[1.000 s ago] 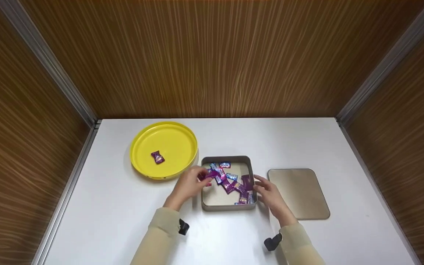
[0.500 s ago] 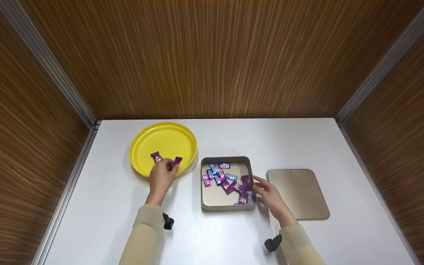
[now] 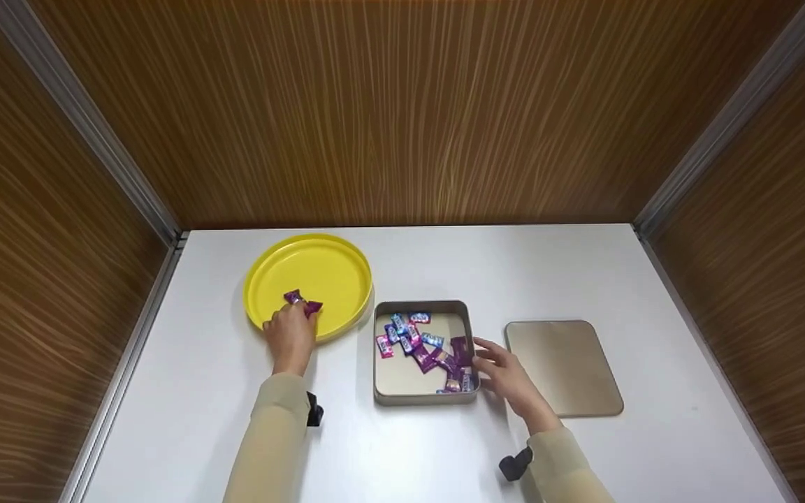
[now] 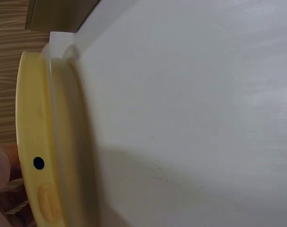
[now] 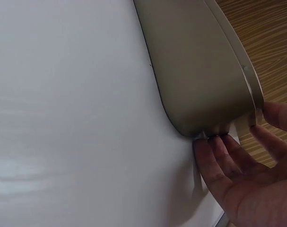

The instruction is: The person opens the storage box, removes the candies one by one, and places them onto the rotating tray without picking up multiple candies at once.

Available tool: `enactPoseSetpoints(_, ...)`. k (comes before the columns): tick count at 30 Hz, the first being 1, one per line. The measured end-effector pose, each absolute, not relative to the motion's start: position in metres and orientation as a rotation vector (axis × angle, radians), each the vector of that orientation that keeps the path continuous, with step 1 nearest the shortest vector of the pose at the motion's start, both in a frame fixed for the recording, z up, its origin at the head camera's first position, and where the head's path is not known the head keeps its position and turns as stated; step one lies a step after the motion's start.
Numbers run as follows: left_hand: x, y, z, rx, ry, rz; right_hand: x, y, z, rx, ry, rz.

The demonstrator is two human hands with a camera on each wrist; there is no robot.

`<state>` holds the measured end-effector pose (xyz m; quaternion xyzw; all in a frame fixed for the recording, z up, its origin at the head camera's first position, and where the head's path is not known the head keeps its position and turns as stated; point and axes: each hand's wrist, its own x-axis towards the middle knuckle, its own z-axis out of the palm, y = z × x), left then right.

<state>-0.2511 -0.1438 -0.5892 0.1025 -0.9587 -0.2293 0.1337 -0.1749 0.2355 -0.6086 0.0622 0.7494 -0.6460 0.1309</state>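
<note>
Over the near edge of a round yellow tray [image 3: 343,262], my left hand [image 3: 289,335] pinches a purple-wrapped candy [image 3: 314,307], one end of it showing past the fingers. Right by it on the tray lies another purple candy [image 3: 293,296], partly hidden by the hand. My right hand [image 3: 507,377] touches the right side of a square metal tin [image 3: 427,399] with its fingertips. In the right wrist view the fingers [image 5: 214,165] are extended against the tin's wall. Inside the tin are several purple candies [image 3: 423,358] and smaller blue and pink ones [image 3: 433,340].
To the right of the tin a flat metal lid [image 3: 567,367] lies on the white table [image 3: 437,454]. Wood-grain panels [image 3: 402,112] enclose the table at the back and both sides.
My left hand has moved left from the tin to the yellow tray, carrying a purple candy, and lowered it beside the other one. The right hand stays at the tin, which has shifted slightly left.
</note>
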Motion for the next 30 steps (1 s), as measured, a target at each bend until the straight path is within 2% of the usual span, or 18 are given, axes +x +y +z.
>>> enactPoseSetpoints(17, -0.251, -0.146, -0.586, 0.276, -2.853, -0.686, -0.176, 0.237, -0.610, 0.154, 2.108, -1.916)
enactPoseSetpoints(30, -0.247, -0.109, -0.550, -0.065, -2.865, -0.686, -0.175, 0.236, -0.607, 0.172, 2.103, -1.915)
